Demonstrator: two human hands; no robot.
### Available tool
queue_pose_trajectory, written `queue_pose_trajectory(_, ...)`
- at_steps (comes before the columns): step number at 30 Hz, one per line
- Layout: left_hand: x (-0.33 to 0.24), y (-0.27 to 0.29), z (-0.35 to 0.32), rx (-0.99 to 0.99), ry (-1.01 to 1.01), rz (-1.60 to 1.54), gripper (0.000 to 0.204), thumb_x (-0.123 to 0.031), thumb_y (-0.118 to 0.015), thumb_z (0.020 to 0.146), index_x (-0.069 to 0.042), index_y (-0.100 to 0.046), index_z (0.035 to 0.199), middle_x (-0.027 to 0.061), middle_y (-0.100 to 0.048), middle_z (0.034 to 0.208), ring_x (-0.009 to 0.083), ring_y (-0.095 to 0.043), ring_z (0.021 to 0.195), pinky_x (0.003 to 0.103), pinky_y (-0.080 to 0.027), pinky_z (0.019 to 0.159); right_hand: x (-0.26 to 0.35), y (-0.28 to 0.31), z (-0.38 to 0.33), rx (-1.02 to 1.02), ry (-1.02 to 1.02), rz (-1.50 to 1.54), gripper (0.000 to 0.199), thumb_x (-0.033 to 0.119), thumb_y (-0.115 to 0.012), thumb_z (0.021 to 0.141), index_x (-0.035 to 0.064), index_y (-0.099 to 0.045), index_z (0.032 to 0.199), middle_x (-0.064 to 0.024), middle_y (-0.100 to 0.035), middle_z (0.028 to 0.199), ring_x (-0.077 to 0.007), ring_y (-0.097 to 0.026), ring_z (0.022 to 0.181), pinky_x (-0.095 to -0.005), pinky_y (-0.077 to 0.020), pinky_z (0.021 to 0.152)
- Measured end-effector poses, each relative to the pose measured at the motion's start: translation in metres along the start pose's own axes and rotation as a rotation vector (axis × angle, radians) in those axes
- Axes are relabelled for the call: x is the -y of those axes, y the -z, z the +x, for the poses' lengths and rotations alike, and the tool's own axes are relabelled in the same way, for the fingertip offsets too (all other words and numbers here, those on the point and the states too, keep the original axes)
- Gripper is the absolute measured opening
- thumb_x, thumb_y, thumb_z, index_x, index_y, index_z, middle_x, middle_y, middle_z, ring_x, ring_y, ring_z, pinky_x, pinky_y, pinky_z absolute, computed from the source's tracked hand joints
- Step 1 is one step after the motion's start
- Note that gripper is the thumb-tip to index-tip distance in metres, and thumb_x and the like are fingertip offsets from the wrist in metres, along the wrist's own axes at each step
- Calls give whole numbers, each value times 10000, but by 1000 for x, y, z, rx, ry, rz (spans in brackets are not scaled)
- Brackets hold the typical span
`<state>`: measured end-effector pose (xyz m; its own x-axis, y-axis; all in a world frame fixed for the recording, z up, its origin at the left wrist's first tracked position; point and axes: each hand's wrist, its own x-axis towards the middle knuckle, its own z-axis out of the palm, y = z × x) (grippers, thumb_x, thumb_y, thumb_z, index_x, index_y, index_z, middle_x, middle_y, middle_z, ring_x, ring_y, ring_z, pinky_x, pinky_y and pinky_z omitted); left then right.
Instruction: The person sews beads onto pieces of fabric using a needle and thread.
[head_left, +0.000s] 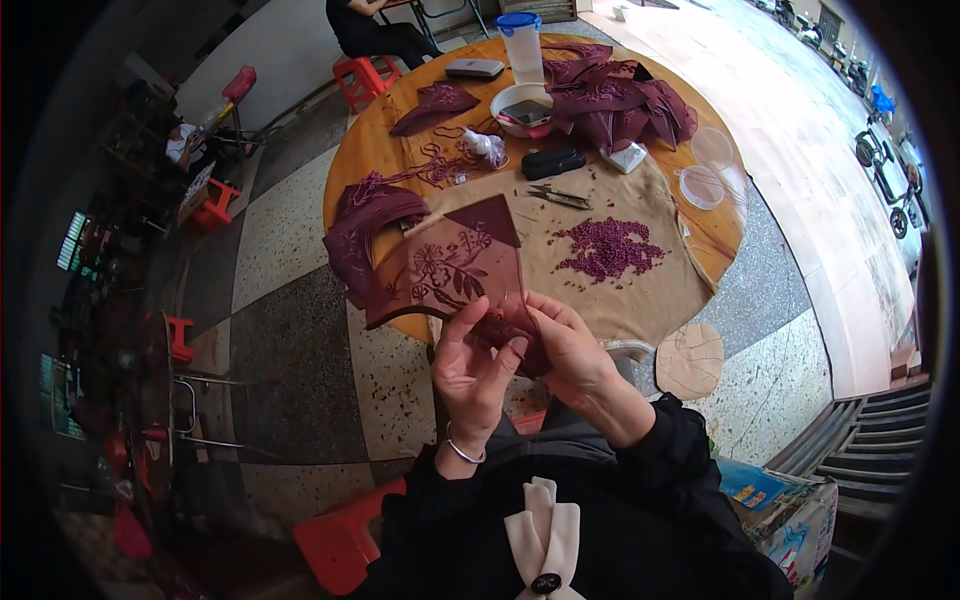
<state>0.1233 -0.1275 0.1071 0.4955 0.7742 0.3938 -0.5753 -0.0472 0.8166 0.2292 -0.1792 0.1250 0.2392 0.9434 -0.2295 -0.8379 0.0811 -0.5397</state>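
Between my two hands, over the near edge of the round table, I hold a sheer maroon fabric piece (455, 265) with a darker embroidered flower pattern. My left hand (474, 368) pinches its near corner between thumb and fingers. My right hand (568, 345) grips the same corner from the right, fingertips close to the left ones. Whether a needle is in the fingers is too small to tell. Just beyond lies a loose heap of small purple beads (610, 249) on a tan cloth (650, 300). Thread snips (560, 197) rest above the beads.
The round wooden table (385, 130) bears folded maroon fabric (625, 105), more fabric at its left edge (365, 235), tangled purple thread (435, 165), a white bowl (510, 110), a blue-lidded container (520, 50), a black case (553, 162) and clear lids (702, 187). Red stools (362, 80) stand around; another person sits beyond.
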Motion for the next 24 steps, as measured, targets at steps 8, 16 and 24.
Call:
queue_pose_trajectory(8, -17, 5, 6, -108, 96, -324, 752, -648, -324, 935, -18, -495, 1308, 73, -560, 1208, 181, -488, 1153, 362, -355, 1023, 40, 31, 3, -237, 227, 112, 151, 223, -521, 974, 85, -528, 914, 40, -521, 770, -50, -452, 597, -201, -391, 528)
queue_pose_trajectory(16, -38, 52, 11, -156, 143, -574, 873, -723, -269, 899, 4, -453, 1346, 103, -553, 1252, 201, -521, 1119, 344, -405, 980, 159, 220, -81, 171, 549, 513, 74, 44, -420, 994, 8, -438, 932, -13, -381, 750, -114, -434, 706, -201, -455, 629)
queue_pose_trajectory(24, -71, 121, 13, -221, 210, -733, 735, -544, -397, 961, 71, -385, 1363, 162, -524, 1277, 238, -528, 1130, 356, -424, 1016, 283, 461, -257, -999, 1266, -7, 315, 144, -468, 972, -151, -553, 900, -220, -645, 940, -316, -645, 904, -372, -547, 891)
